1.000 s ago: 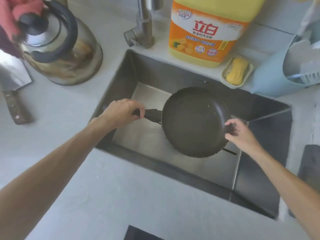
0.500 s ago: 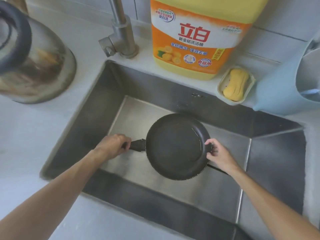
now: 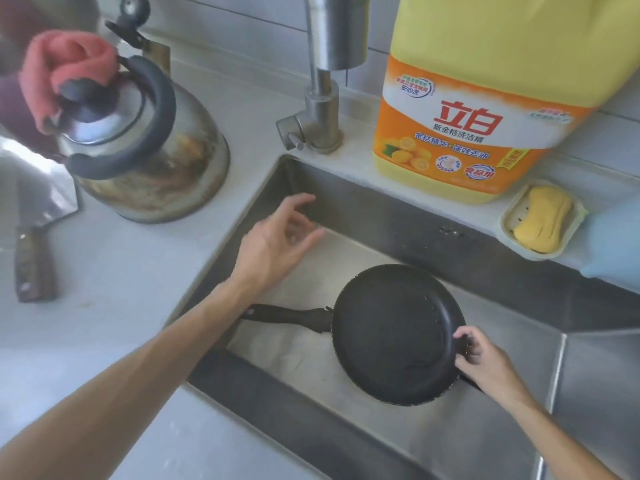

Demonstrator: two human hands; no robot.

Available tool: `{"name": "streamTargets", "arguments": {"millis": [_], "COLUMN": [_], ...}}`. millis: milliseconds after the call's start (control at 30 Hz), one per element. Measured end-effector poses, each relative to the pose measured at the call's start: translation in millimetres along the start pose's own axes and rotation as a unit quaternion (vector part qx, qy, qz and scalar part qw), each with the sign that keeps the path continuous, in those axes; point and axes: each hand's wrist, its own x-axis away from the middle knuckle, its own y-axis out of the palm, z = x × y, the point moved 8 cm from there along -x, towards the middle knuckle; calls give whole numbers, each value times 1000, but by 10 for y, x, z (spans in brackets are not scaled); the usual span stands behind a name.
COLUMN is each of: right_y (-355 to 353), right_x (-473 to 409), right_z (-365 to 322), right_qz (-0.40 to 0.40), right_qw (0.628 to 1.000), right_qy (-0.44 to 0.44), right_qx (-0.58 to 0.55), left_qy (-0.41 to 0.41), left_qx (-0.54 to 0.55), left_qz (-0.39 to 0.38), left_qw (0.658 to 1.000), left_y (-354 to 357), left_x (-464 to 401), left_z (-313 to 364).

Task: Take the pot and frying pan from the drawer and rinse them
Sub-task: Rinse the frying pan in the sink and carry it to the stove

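A black frying pan (image 3: 391, 334) lies low in the steel sink (image 3: 433, 441), its handle pointing left. My right hand (image 3: 481, 358) grips the pan's right rim with curled fingers. My left hand (image 3: 277, 240) is off the handle and hovers above the sink's left side, fingers spread and relaxed, below the tap (image 3: 318, 109). No pot is in view.
A stained steel kettle (image 3: 145, 147) with a red cloth (image 3: 65, 74) on its lid stands left of the sink. A cleaver (image 3: 34, 244) lies at the far left. A big yellow detergent jug (image 3: 478, 98) and a soap dish (image 3: 542, 220) stand behind the sink.
My left hand has let go of the pan handle and risen toward the tap. My right hand keeps hold of the rim, and the pan sits lower in the sink.
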Motion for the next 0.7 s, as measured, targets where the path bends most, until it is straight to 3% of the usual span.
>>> {"name": "streamTargets", "arguments": {"millis": [100, 267, 433, 567, 667, 700], "right_y": [-14, -8, -20, -27, -39, -46], "right_x": [0, 9, -8, 11, 22, 18], "right_z": [-14, -47, -59, -58, -79, -73], "right_qz": [10, 0, -6, -7, -6, -4], "right_qw": [1000, 1000, 1000, 1000, 1000, 1000], "right_qy": [3, 2, -4, -1, -1, 0], "right_qx": [4, 14, 24, 25, 23, 22], "left_qy": [8, -35, -36, -14, 1, 4], "left_qx": [82, 28, 118, 156, 53, -24], "left_qz": [117, 161, 184, 135, 83, 26], "left_qw": [990, 986, 975, 978, 995, 999], "left_y": [-432, -504, -505, -422, -157, 27], "left_x": [-315, -644, -657, -513, -37, 142], "left_z": [368, 363, 172, 61, -180, -323]}}
